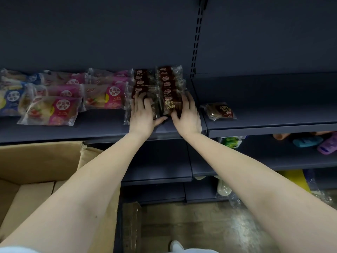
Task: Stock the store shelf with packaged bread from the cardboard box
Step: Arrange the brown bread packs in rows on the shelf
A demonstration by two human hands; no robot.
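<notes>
Two rows of dark brown bread packs stand on the dark shelf, a left row and a right row. My left hand lies flat with spread fingers on the front pack of the left row. My right hand cups the front pack of the right row, fingers along its right side and thumb at its near edge. A single brown pack lies flat on the shelf section to the right. The open cardboard box sits at the lower left.
Pink strawberry bread packs and blue packs fill the shelf's left part. Lower shelves at the right hold a green carton and coloured items. A slotted upright divides the shelf bays. A white shoe stands on the floor.
</notes>
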